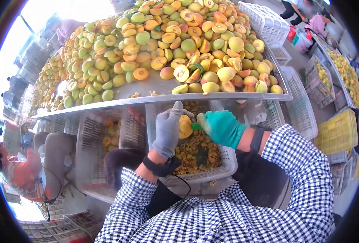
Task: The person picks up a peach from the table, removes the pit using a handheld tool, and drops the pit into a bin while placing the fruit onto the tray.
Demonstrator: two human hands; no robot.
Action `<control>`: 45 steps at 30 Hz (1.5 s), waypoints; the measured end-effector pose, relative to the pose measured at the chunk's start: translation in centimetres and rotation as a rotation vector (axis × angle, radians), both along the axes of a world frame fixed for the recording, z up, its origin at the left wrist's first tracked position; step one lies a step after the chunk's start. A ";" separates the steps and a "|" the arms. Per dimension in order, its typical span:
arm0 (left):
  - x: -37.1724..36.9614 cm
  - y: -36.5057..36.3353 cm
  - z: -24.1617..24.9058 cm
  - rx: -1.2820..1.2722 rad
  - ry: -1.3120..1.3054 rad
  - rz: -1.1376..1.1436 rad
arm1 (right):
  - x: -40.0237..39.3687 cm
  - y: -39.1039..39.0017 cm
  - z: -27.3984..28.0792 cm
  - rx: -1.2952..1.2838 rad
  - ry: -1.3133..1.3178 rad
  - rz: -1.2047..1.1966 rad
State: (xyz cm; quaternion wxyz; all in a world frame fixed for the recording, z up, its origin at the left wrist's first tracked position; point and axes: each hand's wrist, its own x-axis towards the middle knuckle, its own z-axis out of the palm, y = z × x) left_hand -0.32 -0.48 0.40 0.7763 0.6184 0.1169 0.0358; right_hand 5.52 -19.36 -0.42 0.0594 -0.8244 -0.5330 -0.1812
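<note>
My left hand [167,131], in a grey glove, is closed around a yellow-orange fruit piece [185,127]. My right hand [223,128], in a green glove, is closed on a small green-handled tool [196,126], whose tip is hidden at the fruit. Both hands are above a white crate [228,162] holding fruit scraps and peelings. Just beyond them, halved and whole yellow, green and orange fruits [181,73] are heaped on a metal table [147,99].
Another white crate [91,162] with fruit stands to the left. A seated person [23,170] is at the far left. White crates [264,24] and a yellow crate [337,131] are on the right. More people are at the upper right.
</note>
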 end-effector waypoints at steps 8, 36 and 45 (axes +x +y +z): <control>-0.2 -0.1 -1.7 0.179 -0.036 0.129 | -3.3 1.6 -5.5 0.314 0.465 -0.083; 0.1 1.3 0.4 0.405 -0.058 -0.228 | -6.0 2.8 1.0 0.440 2.126 -0.166; -0.6 -0.6 0.4 0.694 -0.212 -0.091 | -7.3 2.0 2.1 0.589 2.596 -0.243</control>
